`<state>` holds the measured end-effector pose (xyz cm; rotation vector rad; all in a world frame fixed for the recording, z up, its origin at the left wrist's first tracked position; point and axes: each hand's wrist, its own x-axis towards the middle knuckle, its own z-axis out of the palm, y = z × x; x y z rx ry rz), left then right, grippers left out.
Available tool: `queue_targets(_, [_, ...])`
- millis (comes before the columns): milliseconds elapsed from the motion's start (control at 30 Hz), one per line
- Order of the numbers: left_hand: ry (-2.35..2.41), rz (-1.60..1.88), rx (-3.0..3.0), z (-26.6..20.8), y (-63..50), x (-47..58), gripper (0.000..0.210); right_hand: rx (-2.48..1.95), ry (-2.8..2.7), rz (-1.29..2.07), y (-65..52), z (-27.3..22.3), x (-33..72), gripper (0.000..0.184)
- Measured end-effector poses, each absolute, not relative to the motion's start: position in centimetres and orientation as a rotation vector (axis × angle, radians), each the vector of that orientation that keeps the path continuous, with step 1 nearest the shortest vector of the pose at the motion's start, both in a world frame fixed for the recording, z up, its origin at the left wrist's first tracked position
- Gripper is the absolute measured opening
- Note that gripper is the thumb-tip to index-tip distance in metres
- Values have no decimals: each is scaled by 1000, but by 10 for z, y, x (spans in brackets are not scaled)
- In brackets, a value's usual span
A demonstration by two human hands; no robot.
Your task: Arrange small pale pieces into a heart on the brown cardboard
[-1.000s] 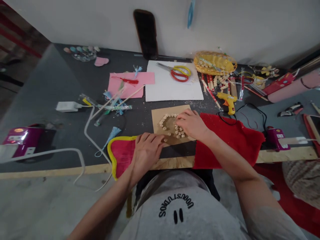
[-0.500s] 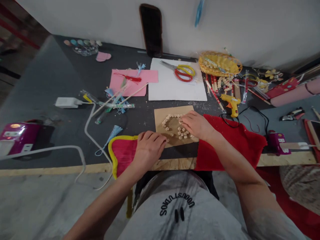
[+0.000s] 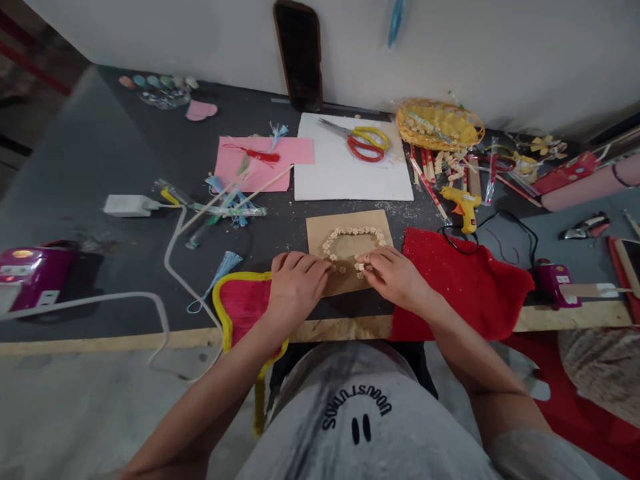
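Note:
On a brown paper sheet [image 3: 316, 233] at the table's front lies a curved string of small pale flower-shaped beads [image 3: 350, 231]. My left hand [image 3: 297, 283] rests at the sheet's left edge, fingers bent together by the left end of the string; whatever its fingertips pinch is too small to make out. My right hand [image 3: 400, 277] is closed at the right part of the sheet, with thumb and fingers pinching pale beads near the lower right end. Some beads are hidden under its fingers.
Red cloth [image 3: 460, 287] lies to the right, near a yellow glue gun [image 3: 465, 207]. Scissors [image 3: 360, 141] rest on a white board [image 3: 345, 180]. A yellow basket [image 3: 440, 127] stands behind. A white cable [image 3: 173, 260] and a pink piece with yellow edging [image 3: 243, 310] are left.
My right hand has moved down and slightly right, uncovering the string's upper right curve. The left hand stays nearly in place. The whole view has shifted slightly.

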<state>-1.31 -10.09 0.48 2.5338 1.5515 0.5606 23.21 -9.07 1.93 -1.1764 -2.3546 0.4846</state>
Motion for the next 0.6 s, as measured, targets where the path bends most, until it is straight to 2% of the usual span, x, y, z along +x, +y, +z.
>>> queue_targets(267, [1556,584,2513,-2,-99,-11,25,-1241,-2488,307,-91,20,219,20])
queue_targets(600, [1578,599,2538,-7,-97,-8,25,-1338,-2648,138,-99,24,205,13])
